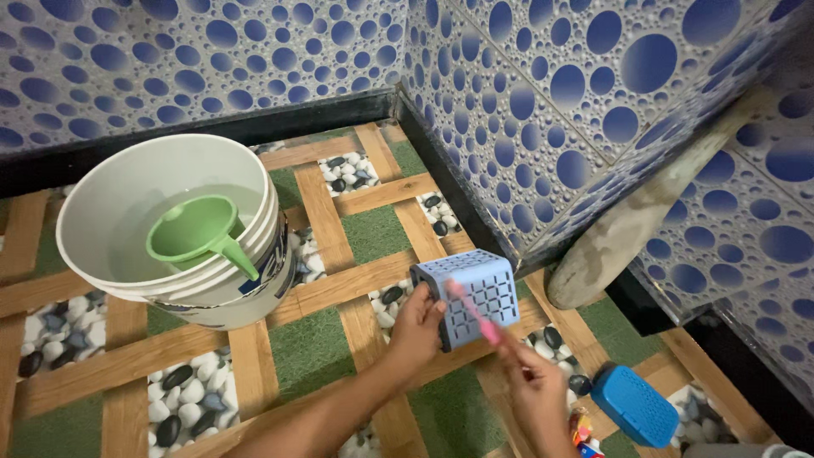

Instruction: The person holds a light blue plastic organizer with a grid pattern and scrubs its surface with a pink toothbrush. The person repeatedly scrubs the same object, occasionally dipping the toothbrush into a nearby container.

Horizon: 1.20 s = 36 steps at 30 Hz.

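My left hand (415,326) grips a light blue perforated plastic box (471,293) by its dark end, holding it above the floor. My right hand (534,382) holds a pink toothbrush (471,309) whose head lies against the box's grid-patterned side. Both forearms come in from the bottom of the view.
A white bucket (102,246) with water and a floating green mug (191,233) stands at left. A blue perforated lid (634,405) lies on the patterned floor at lower right, beside a small colourful packet (582,431). Blue bubble-patterned tiled walls and a grey pipe (644,212) close in the right.
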Motion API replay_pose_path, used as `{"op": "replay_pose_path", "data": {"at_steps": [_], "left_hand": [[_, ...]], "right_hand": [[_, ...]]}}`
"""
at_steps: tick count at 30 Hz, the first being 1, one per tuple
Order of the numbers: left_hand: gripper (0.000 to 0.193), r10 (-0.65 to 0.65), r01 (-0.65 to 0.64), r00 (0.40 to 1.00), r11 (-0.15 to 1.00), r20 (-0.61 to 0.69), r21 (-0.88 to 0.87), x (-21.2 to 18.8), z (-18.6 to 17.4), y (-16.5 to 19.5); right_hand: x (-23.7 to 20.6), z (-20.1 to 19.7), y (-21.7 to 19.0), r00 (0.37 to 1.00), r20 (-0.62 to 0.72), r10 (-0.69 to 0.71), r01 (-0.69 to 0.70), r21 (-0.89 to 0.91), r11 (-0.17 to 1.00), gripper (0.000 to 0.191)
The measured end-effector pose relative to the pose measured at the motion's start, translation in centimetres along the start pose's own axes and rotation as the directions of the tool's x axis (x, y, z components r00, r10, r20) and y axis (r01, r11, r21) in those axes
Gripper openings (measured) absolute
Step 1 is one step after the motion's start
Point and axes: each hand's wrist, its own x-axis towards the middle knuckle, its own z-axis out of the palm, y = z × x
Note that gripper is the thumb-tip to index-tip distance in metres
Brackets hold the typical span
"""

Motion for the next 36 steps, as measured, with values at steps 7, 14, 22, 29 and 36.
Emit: {"op": "replay_pose_path", "data": {"at_steps": [7,14,22,29,36], "left_hand": [[0.034,-0.023,0.022,0.999,0.999,0.041,0.036,-0.4,-0.2,-0.8],[0.033,0.065,-0.068,0.996,0.996,0.059,0.057,-0.4,-0.7,-0.5],[0.032,-0.022,0.021,1.0,0.992,0.001,0.122,-0.7,-0.1,0.3],[0.038,0.084,-0.086,0.995,0.996,0.052,0.035,-0.4,-0.5,-0.2],[0.044,0.056,-0.057,0.998,0.991,0.018,0.117,-0.5,-0.3,-0.7]], "right_hand": [[0.5,-0.5,0.3,0.988,-0.114,-0.104,0.111,0.057,0.992,0.036],[0.1,-0.6,0.9,0.993,-0.101,0.055,-0.045,0.093,0.995,0.035],[-1.0,0.8,0.7,0.997,-0.009,0.074,-0.075,-0.09,0.993,0.026],[0.3,-0.6,0.4,0.97,-0.238,-0.042,0.054,0.043,0.998,0.036],[-1.4,1.3,-0.7,1.0,-0.004,0.0,0.0,-0.004,1.0,0.035]]}}
